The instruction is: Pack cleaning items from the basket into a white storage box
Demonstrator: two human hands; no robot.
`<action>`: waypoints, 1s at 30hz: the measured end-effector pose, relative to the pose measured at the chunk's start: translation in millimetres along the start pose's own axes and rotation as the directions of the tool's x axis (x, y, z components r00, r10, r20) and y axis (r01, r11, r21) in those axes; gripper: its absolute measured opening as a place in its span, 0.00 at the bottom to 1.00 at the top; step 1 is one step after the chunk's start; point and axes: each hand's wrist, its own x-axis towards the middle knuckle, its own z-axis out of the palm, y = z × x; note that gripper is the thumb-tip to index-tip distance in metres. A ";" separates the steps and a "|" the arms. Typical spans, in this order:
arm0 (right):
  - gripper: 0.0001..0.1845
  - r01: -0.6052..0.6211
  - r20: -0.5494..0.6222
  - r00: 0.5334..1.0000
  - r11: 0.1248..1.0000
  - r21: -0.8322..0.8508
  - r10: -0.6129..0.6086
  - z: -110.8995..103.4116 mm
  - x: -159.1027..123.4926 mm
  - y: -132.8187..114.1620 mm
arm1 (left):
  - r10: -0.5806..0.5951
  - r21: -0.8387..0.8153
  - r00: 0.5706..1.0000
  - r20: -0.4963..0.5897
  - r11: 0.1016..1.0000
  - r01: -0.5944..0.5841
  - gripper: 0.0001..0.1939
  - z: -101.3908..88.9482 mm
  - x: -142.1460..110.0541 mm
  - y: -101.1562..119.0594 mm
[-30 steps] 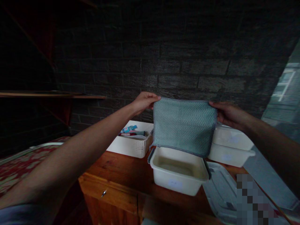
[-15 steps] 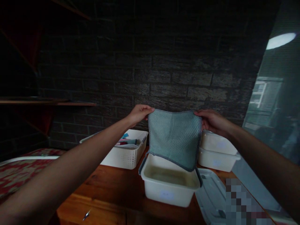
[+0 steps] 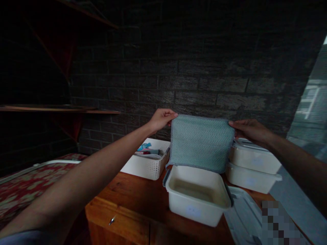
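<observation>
A grey-green cleaning cloth (image 3: 201, 143) with a darker stitched border hangs spread between my two hands. My left hand (image 3: 162, 119) pinches its upper left corner between thumb and fingers. At the upper right corner, my right hand (image 3: 249, 131) is closed on the cloth in the same way. Just below and in front of the cloth stands a white plastic storage box (image 3: 195, 209) without its lid, with grey side handles. Its visible inner floor looks bare, though the cloth's lower edge overlaps the back rim.
A white perforated basket (image 3: 143, 168) with small colourful items stands left on the wooden cabinet (image 3: 127, 189). Two stacked white boxes (image 3: 251, 178) are at right, near a loose grey lid (image 3: 242, 211). A shelf (image 3: 97, 110) juts from the dark brick wall (image 3: 143, 78).
The cloth is stretched wider and flatter, its lower right corner higher than before. Both hands still grip its top corners. The whole view has shifted, so things appear further right.
</observation>
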 end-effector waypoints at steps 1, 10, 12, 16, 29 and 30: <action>0.19 -0.006 -0.005 1.000 1.000 0.005 0.006 -1.2 1.3 -1.0 | 0.008 0.001 1.000 -0.006 1.000 -0.008 0.14 -0.6 1.1 1.8; 0.16 0.024 0.018 1.000 0.996 0.081 -0.025 -7.0 6.1 -16.6 | 0.055 0.026 0.997 -0.048 0.998 -0.054 0.13 -3.3 12.6 18.0; 0.15 0.030 0.017 0.999 0.997 0.078 -0.031 -6.6 4.2 -20.9 | 0.045 0.029 0.997 -0.063 0.999 -0.043 0.13 -3.4 13.1 20.5; 0.12 0.027 0.014 0.999 0.997 0.070 -0.028 -3.3 -2.5 -26.4 | 0.019 0.012 0.998 -0.056 1.000 -0.019 0.12 -3.8 11.8 20.3; 0.13 -0.047 -0.024 0.999 0.998 0.048 0.048 -14.4 -4.7 -4.6 | -0.036 0.022 0.998 0.047 0.999 0.035 0.14 2.2 0.2 14.2; 0.13 -0.050 -0.026 0.998 0.997 0.052 0.051 -16.0 -4.8 -4.9 | -0.037 0.019 0.998 0.054 0.999 0.036 0.14 3.9 0.7 15.2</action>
